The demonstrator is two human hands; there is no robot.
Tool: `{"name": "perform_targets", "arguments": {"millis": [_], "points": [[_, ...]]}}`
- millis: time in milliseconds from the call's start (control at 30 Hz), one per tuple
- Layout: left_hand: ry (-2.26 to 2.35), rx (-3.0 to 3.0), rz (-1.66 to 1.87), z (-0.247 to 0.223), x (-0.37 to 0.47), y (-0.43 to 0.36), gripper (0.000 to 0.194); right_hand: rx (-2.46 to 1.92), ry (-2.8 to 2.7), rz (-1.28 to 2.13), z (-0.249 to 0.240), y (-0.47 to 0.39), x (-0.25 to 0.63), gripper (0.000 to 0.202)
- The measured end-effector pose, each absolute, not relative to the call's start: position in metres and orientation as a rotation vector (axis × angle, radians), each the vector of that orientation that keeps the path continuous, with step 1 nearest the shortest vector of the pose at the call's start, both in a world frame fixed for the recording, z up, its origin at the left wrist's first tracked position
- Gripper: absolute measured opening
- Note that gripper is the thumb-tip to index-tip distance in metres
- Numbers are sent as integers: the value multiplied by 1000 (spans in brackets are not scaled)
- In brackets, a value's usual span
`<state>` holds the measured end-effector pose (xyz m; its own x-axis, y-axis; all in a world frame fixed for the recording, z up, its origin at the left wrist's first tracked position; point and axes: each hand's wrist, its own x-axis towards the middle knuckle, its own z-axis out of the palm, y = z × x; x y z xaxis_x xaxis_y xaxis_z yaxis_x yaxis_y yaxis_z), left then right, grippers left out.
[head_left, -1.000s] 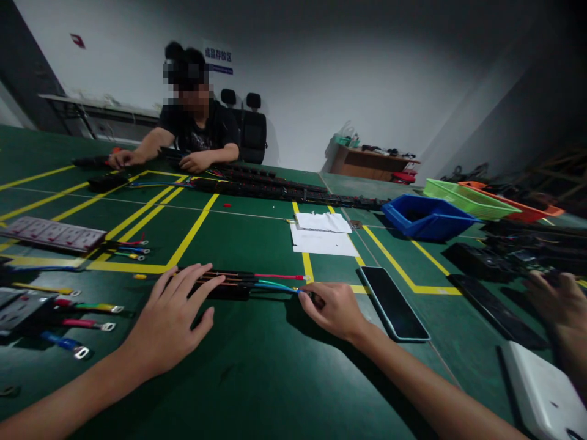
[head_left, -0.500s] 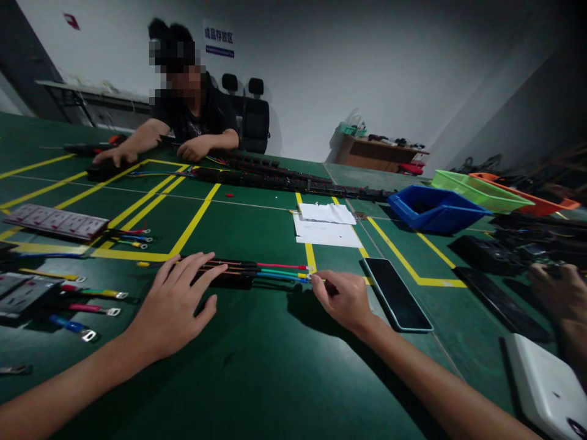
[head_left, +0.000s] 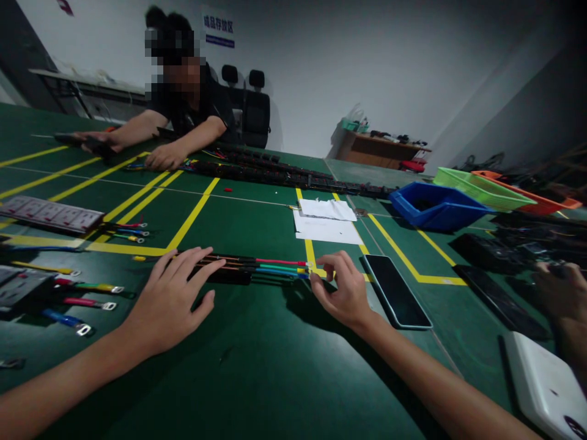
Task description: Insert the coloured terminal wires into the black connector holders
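My left hand (head_left: 172, 299) lies with spread fingers over a long black part (head_left: 232, 278) that has copper-coloured lines along it; what lies under the palm is hidden. From the part's right end run red, green and blue wires (head_left: 277, 266), tipped with ring terminals (head_left: 309, 265). Right at these tips is my right hand (head_left: 343, 287), its thumb and forefinger apart around them. The thumb is close to the blue wire's end; whether it touches I cannot tell. A phone (head_left: 398, 292) lies just right of that hand.
Socket strips (head_left: 55, 214) with lugged wires lie at the left. White papers (head_left: 328, 221) are beyond my right hand. A blue bin (head_left: 438, 208) and a white device (head_left: 545, 382) stand at the right. Across the table a person (head_left: 192, 110) handles a dark tool; another person's hand (head_left: 557, 287) shows at the right.
My right thumb and fingers have parted from their pinch at the wire tips. My left hand stays in place. The person opposite has lifted a dark tool and shifted the other hand left.
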<state>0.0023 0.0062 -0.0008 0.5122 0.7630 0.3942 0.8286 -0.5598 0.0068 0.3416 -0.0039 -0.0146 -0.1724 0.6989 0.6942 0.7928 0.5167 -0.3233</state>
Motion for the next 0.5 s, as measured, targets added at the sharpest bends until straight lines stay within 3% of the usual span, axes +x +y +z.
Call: {"name": "perform_targets", "arguments": {"millis": [67,233,500], "points": [[-1367,-2564,-528,0,3,6,51,-1219,-1922,-122,-12,-5,342,4],[-1357,-2553,-509,0,1,6,50,-1183,-1903,-61,-11,-7,345,22],[-1340,-2542,-517,0,0,6,51,-1127,-1907,-51,-11,-7,344,29]]}}
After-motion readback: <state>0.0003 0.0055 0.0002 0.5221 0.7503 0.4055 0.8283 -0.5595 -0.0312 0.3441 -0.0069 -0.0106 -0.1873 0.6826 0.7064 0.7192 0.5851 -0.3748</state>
